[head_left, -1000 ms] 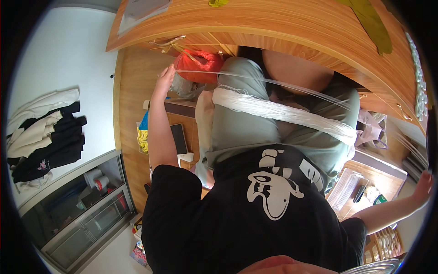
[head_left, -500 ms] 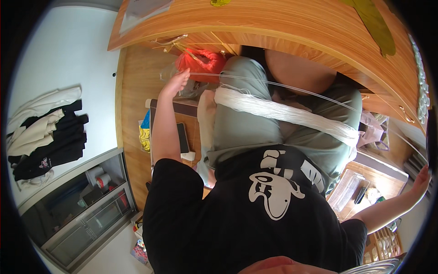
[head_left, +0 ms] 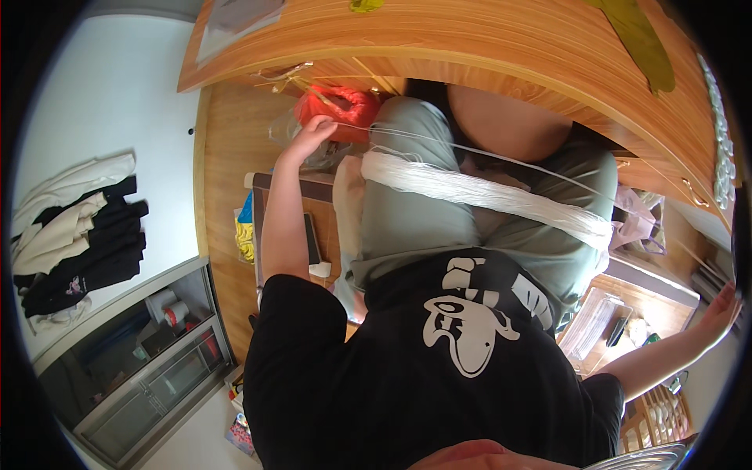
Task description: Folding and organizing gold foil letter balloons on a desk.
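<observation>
White skein [head_left: 486,194]: long, many-stranded, wispy at left end; lies across grey-green trouser legs [head_left: 419,227]. Thin pale strands [head_left: 521,162]: left hand [head_left: 315,133], fingers clamped on them. Right hand [head_left: 722,310]: finger state indeterminable.

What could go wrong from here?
The thin strands stretched from the left hand could tangle with the white bundle close by. That bundle lies across the trousers with no hand on it, so it might slide. The right hand is at the view's edge, so a slip there could go unseen.
</observation>
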